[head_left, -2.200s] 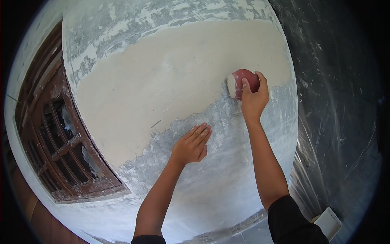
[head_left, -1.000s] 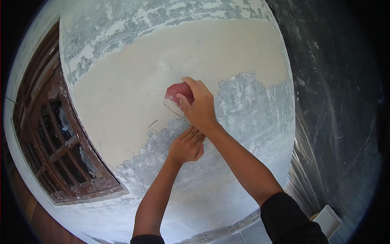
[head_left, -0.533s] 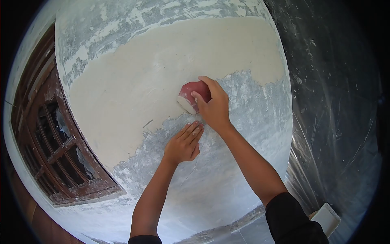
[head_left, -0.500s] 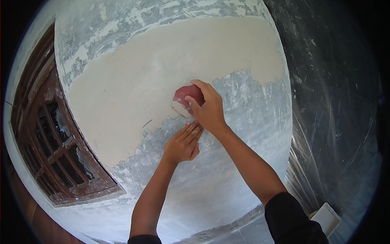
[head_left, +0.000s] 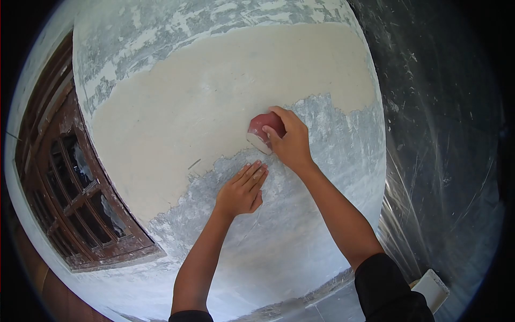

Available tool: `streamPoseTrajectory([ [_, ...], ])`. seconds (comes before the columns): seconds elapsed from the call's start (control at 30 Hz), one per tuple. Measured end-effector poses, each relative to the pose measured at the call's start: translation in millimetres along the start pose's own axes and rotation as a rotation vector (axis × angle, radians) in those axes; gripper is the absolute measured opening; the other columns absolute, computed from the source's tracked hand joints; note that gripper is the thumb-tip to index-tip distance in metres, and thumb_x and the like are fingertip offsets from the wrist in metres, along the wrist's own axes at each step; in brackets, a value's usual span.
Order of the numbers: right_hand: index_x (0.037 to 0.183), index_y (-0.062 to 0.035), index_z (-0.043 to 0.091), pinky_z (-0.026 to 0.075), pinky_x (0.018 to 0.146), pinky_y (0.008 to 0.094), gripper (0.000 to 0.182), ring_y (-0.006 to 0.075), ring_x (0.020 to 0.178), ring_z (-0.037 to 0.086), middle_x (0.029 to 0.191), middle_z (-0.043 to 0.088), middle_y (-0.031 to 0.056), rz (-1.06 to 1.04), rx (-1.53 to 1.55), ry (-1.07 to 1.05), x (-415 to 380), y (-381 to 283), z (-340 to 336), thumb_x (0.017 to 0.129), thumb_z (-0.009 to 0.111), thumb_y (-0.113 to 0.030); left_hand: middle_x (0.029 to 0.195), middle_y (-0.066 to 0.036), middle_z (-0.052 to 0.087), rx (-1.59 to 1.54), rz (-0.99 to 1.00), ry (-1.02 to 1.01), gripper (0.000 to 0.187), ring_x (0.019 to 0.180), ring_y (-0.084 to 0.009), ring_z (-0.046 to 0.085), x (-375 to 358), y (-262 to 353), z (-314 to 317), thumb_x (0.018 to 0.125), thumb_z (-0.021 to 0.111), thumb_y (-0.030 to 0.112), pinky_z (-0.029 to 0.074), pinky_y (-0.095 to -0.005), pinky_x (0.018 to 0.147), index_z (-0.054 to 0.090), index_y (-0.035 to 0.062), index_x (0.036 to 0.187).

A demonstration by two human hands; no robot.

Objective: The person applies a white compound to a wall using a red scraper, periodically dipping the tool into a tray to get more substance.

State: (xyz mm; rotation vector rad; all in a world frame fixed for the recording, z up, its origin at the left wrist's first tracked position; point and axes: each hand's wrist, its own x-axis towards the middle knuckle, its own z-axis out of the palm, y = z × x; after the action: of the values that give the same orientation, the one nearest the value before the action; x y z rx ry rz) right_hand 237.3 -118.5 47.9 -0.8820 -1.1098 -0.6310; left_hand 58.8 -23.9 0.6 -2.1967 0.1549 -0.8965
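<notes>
My right hand (head_left: 291, 138) grips a dark red putty scraper (head_left: 263, 124) with thumb and fingers. Pale putty coats the scraper's lower left edge, which rests at the wall. Below and to the left, my left hand (head_left: 242, 188) lies with its fingers stretched out and close together, white smears on the fingertips. It holds nothing. Both hands are at the lower border of a broad cream putty layer (head_left: 214, 91), where it meets the grey, patchy wall (head_left: 316, 155).
A brown wooden window (head_left: 88, 198) with panes and bars is set in the wall at left. Dark plastic sheeting (head_left: 440, 134) hangs or lies along the right. A white rectangular tray-like object (head_left: 431, 290) is at lower right, beside my right sleeve.
My right hand has moved a short way right with the scraper, away from the left fingertips. My left hand has stayed almost where it was.
</notes>
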Motion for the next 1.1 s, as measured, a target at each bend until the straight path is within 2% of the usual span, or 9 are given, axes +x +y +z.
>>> streamPoseTrajectory([
  [0.07,0.115,0.0014,0.062,0.052,0.084,0.0397,0.039,0.0366,0.097,0.065,0.106,0.066,0.0201,0.017,-0.092,0.286,12,33,-19,0.078,0.075,-0.002,0.133,-0.011,0.06,-0.005,-0.002,0.0,0.048,0.131,-0.0273,0.051,-1,0,2,0.078,0.054,0.012,0.039,-0.0416,0.113,0.063,0.0014,0.124],
  [0.17,0.115,0.0023,0.062,0.052,0.086,0.0385,0.039,0.0349,0.098,0.065,0.109,0.066,0.0195,0.102,-0.094,0.427,13,35,-43,0.078,0.074,-0.001,0.133,-0.012,0.06,0.004,-0.002,0.001,0.047,0.132,-0.0268,0.051,0,-1,2,0.08,0.053,0.013,0.039,-0.0409,0.113,0.062,0.0004,0.124],
  [0.37,0.118,-0.0018,0.062,0.051,0.09,0.0367,0.043,0.0324,0.101,0.065,0.111,0.067,0.0177,0.04,0.015,-0.01,-6,6,-3,0.079,0.077,-0.007,0.133,-0.01,0.061,0.005,-0.006,0.004,0.047,0.131,-0.0261,0.051,0,0,1,0.079,0.054,0.012,0.04,-0.0409,0.113,0.063,0.0022,0.124],
  [0.5,0.117,0.0034,0.06,0.051,0.088,0.0392,0.041,0.0364,0.101,0.064,0.109,0.065,0.0199,0.134,-0.136,0.43,12,38,-45,0.079,0.074,-0.002,0.132,-0.011,0.061,-0.003,-0.015,0.013,0.047,0.131,-0.026,0.051,-1,0,3,0.079,0.055,0.012,0.039,-0.0412,0.113,0.063,0.002,0.124],
  [0.63,0.118,0.0003,0.06,0.051,0.082,0.0413,0.041,0.0368,0.093,0.064,0.102,0.063,0.0198,-0.053,0.035,0.15,-6,-9,-7,0.079,0.074,-0.003,0.132,-0.011,0.061,0.006,-0.013,0.013,0.047,0.131,-0.0261,0.051,0,0,1,0.079,0.055,0.012,0.04,-0.0411,0.113,0.063,0.002,0.124],
  [0.73,0.117,-0.0014,0.061,0.052,0.087,0.0358,0.042,0.034,0.098,0.065,0.109,0.065,0.0185,0.047,0.038,-0.074,-5,-12,12,0.078,0.077,-0.005,0.132,-0.011,0.061,0.006,-0.01,0.008,0.047,0.131,-0.026,0.052,-1,1,1,0.079,0.054,0.012,0.04,-0.0409,0.113,0.063,0.0021,0.124],
  [0.87,0.119,0.0016,0.061,0.052,0.089,0.0373,0.04,0.0314,0.101,0.066,0.111,0.067,0.0189,0.138,-0.188,0.392,22,37,-32,0.082,0.075,-0.006,0.131,-0.011,0.061,0.007,-0.006,0.021,0.046,0.13,-0.0262,0.052,-1,-1,3,0.078,0.055,0.012,0.04,-0.0414,0.112,0.064,0.0017,0.122],
  [0.97,0.118,0.0021,0.06,0.051,0.085,0.0405,0.042,0.0365,0.098,0.064,0.107,0.064,0.0191,0.046,-0.102,0.409,21,14,-29,0.079,0.074,-0.002,0.132,-0.011,0.061,0.009,-0.002,0.024,0.047,0.13,-0.0264,0.052,-1,0,3,0.078,0.055,0.012,0.04,-0.0417,0.112,0.064,0.0013,0.122],
  [1.1,0.118,-0.002,0.06,0.051,0.082,0.038,0.042,0.0346,0.093,0.064,0.102,0.064,0.017,-0.009,0.109,-0.031,-4,-28,26,0.079,0.076,-0.006,0.132,-0.012,0.061,-0.003,-0.001,0.01,0.047,0.13,-0.0269,0.052,-2,0,0,0.078,0.055,0.012,0.04,-0.0416,0.112,0.063,0.0009,0.123],
])
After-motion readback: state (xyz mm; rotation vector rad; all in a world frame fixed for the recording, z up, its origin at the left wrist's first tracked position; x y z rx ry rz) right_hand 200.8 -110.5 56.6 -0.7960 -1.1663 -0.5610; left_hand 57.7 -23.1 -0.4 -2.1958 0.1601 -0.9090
